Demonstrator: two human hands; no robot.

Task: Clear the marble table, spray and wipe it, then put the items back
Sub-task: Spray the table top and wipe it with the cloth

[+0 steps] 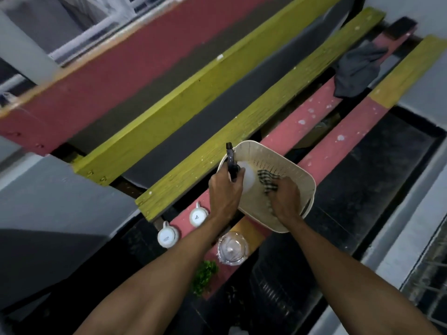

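A cream perforated basket (278, 155) rests on a pink slat of a painted wooden bench. Over its left rim my left hand (223, 192) grips a spray bottle (246, 175) with a white body and a dark trigger head. Inside the basket my right hand (285, 197) is closed on a dark checked cloth (267, 181). Two white mugs (198, 215) (167, 235), a clear glass jug (232, 247) and a small green plant (204, 274) stand on the pink slat nearer to me. The marble table is not in view.
The bench has pink slats (302, 122) and yellow slats (217, 97) with dark gaps between them. A grey cloth (355, 68) lies bunched on the far slat at the upper right. Dark floor (362, 175) and a grey ledge lie to the right.
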